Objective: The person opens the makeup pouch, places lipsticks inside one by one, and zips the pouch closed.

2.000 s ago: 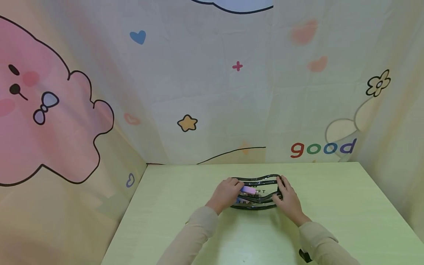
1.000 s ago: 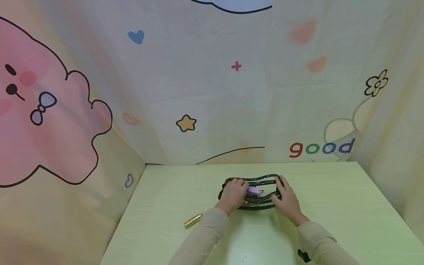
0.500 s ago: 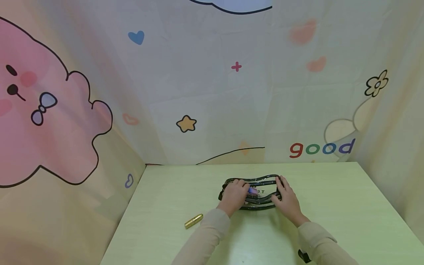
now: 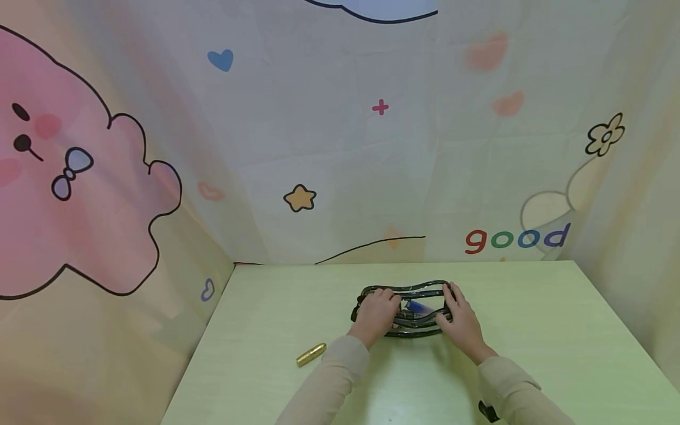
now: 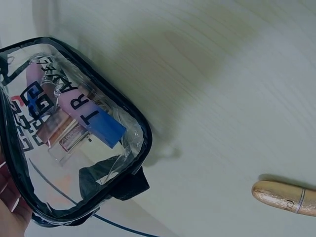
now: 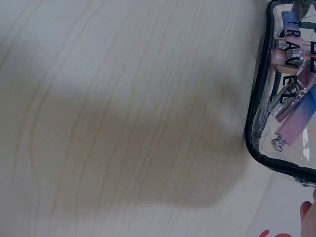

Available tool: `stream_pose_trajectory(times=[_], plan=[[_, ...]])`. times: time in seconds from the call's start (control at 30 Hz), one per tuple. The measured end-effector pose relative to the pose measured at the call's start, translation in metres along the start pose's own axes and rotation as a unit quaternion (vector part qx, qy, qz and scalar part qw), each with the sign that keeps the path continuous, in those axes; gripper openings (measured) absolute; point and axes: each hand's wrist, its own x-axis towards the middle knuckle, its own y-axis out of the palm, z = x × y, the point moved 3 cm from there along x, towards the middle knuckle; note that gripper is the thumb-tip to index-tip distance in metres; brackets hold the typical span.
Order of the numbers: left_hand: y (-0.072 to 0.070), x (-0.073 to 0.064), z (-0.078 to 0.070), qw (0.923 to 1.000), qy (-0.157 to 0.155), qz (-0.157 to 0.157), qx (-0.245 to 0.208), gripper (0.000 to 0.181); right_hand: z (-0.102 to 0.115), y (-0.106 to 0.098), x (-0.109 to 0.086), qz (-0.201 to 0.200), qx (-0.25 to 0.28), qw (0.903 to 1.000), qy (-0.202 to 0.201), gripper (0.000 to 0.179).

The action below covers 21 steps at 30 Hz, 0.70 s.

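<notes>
A clear toiletry bag (image 4: 411, 333) with black piping and TRAVEL lettering lies near the table's far side, between both hands. My left hand (image 4: 376, 311) grips its top left part, fingers curled over the piping; in the left wrist view, fingers (image 5: 9, 200) show beyond the rim. At the right end, my right hand (image 4: 461, 321) holds the bag between fingers and thumb. Inside, a blue-and-pink tube (image 4: 418, 307) lies slantwise among other small cosmetics, including a silver-and-clear tube (image 6: 286, 101). A gold, bullet-shaped lipstick (image 4: 311, 355) rests on the table beside my left sleeve.
The pale green tabletop (image 4: 558, 330) meets a printed curtain (image 4: 340, 147) along its back edge, with another curtain side on the left. Beside the right sleeve sits a small black piece (image 4: 488, 411), partly hidden.
My left hand has shifted right along the bag, and its sleeve has uncovered the gold lipstick. The blue-and-pink tube has moved from my left fingers rightward inside the bag. My right hand has stayed put.
</notes>
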Motion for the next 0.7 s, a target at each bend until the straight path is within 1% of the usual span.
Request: stream_pose_trajectory(times=[0.17,0.23,0.33,0.4,0.47,0.57,0.63,0.7], plan=[[0.000,0.000,0.001,1.0000,0.000,0.000,-0.005,0.040,0.001,0.000,-0.001,0.006,0.003,1.0000,0.001,0.065],[-0.001,-0.001,0.001,1.0000,0.000,-0.006,-0.007,0.038,0.001,0.000,-0.001,0.007,0.002,1.0000,0.002,0.065],[-0.003,-0.003,0.003,0.9992,0.003,-0.040,-0.002,0.027,0.001,0.000,-0.001,0.008,0.003,1.0000,0.003,0.065],[-0.004,-0.004,0.005,0.9977,0.006,-0.068,-0.002,0.020,0.000,0.000,-0.001,0.008,0.003,1.0000,0.003,0.065],[-0.005,-0.006,0.008,0.9949,0.010,-0.099,-0.012,0.016,-0.001,0.001,0.000,0.009,0.003,0.9999,0.002,0.066],[-0.007,-0.008,0.014,0.9913,0.018,-0.127,-0.031,0.016,-0.001,0.001,0.000,0.009,0.001,1.0000,0.002,0.066],[-0.009,-0.010,0.019,0.9896,0.021,-0.136,-0.043,0.017,-0.001,0.001,0.000,0.009,0.000,1.0000,0.001,0.066],[-0.010,-0.012,0.024,0.9891,0.023,-0.138,-0.045,0.018,-0.001,0.001,0.000,0.008,0.001,1.0000,0.001,0.066]])
